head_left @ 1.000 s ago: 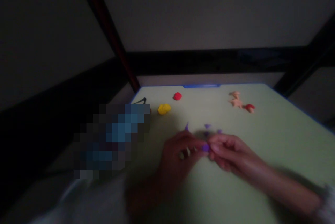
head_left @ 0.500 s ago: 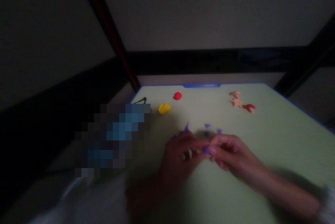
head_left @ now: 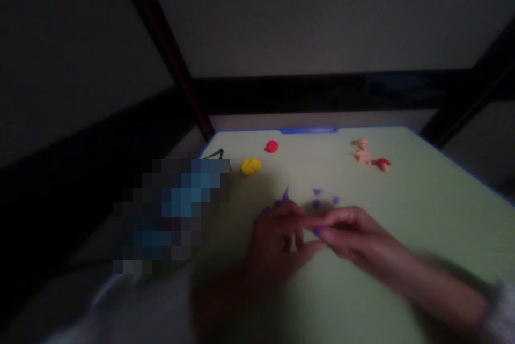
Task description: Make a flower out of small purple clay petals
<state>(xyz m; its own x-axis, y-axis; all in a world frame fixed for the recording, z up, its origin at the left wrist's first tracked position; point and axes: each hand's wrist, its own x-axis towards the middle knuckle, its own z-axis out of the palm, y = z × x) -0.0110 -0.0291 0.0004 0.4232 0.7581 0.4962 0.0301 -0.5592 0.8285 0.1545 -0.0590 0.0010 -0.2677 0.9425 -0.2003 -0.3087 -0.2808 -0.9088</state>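
Observation:
A small piece of purple modelling clay [head_left: 319, 230] is pinched between the thumb and fingers of my right hand [head_left: 354, 231]. My left hand [head_left: 277, 236] meets it from the other side, its index finger against the clay and its thumb tip just below, by the right fingers. Both hands are closed around this piece above the table. Beyond them lie several purple clay bits [head_left: 317, 192], one of them a thin pointed purple piece [head_left: 286, 194]. The left hand partly covers more purple clay.
A yellow clay lump [head_left: 251, 166] and a red clay lump [head_left: 272, 146] lie farther back on the pale table [head_left: 422, 194]. Skin-coloured clay shapes [head_left: 362, 156] and a red-topped one [head_left: 383, 165] sit back right. A blurred-out bluish object [head_left: 189, 194] is at left.
The left thumb has dropped slightly away from the purple clay, and the right fingers have closed in a little. Everything on the table lies as before.

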